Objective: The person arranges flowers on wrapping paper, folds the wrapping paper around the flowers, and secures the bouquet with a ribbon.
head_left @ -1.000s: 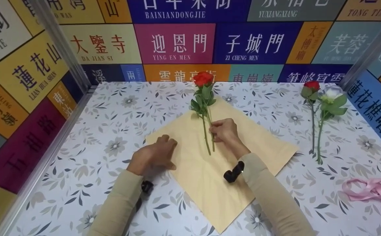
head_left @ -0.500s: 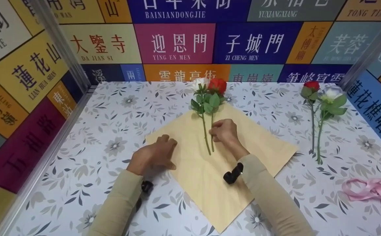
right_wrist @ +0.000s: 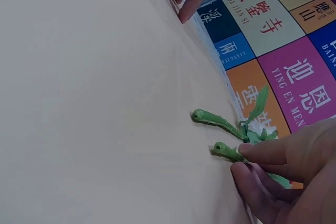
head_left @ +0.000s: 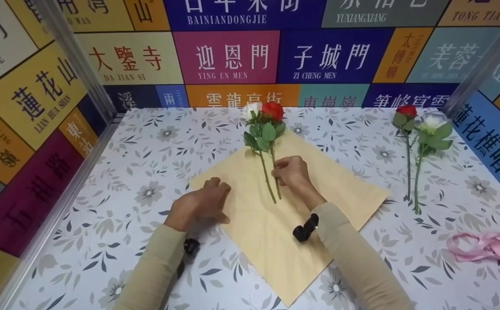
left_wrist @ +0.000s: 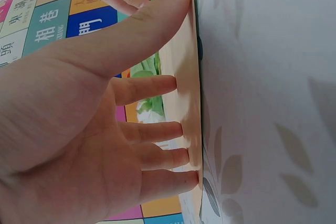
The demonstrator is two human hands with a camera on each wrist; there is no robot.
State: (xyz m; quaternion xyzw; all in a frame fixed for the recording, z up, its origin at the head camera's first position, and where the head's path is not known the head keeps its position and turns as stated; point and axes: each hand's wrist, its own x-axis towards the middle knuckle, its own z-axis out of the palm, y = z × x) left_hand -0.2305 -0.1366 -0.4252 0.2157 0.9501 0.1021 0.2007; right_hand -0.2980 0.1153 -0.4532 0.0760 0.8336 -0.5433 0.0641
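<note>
Four long-stemmed roses, two red and two white, lie on a white cloth printed with grey leaves and flowers (head_left: pixel 146 193). Writing covers the wall of coloured rectangular panels (head_left: pixel 228 56): on the far side can be read BAINIANDONGJIE, YUXIANGXIANG, DA JIAN SI (red on cream), YING EN MEN (white on pink) and ZI CHENG MEN (white on dark blue); on the left side, LIAN HUA SHAN and TIANZILING. Several other captions are cut off or blurred.

Right hand (head_left: pixel 294 174): thumb and fingertips closely pinch the lower green stem of a red rose with green leaves (head_left: pixel 272 113). Left hand (head_left: pixel 200 202): fingers spread wide, nothing held, fingertips touching the left edge of one square sheet of plain tan paper (head_left: pixel 284 249), laid with a corner toward the near side. One black device (head_left: pixel 306 230) shows at the right wrist, and another at the left.

Distribution of flowers: the pinched red rose and, just to its left, a white rose with green leaves (head_left: pixel 251 113) have their stems over the paper and their heads beyond its far edges; a second red rose (head_left: pixel 406 113) and a second white rose (head_left: pixel 433 122) lie together on the cloth, far right. One loosely looped pink ribbon (head_left: pixel 489 247) lies near right.
</note>
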